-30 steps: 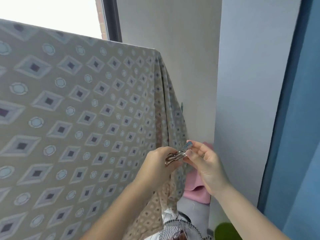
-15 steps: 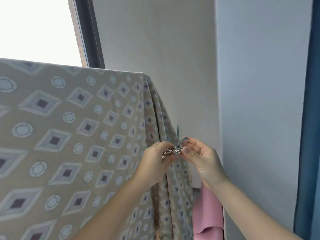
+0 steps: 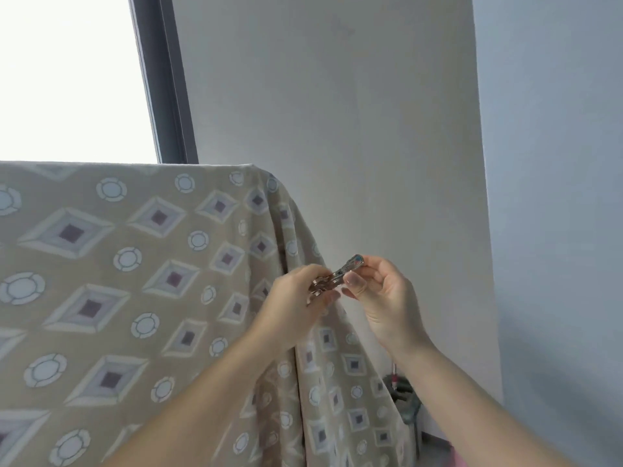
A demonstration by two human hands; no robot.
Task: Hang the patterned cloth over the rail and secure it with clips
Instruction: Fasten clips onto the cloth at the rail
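A beige cloth (image 3: pixel 111 264) patterned with diamonds and circles hangs over a rail, which it hides; its top fold runs level across the left half. The cloth's right edge falls in folds below my hands. Between both hands is a metal clip (image 3: pixel 338 276), held in front of those folds. My left hand (image 3: pixel 296 301) grips the clip's lower end with curled fingers. My right hand (image 3: pixel 381 294) pinches its upper end between thumb and fingers. Whether the clip bites the cloth cannot be seen.
A bright window (image 3: pixel 67 75) with a dark frame (image 3: pixel 165 82) is behind the cloth at upper left. A white wall (image 3: pixel 337 112) fills the middle and right. A dark stand part (image 3: pixel 406 396) and a pink thing (image 3: pixel 455 456) show at lower right.
The view has tilted upward, so the cloth's top fold sits lower in the frame. Both hands stayed together on the clip, still beside the cloth's right-hand folds.
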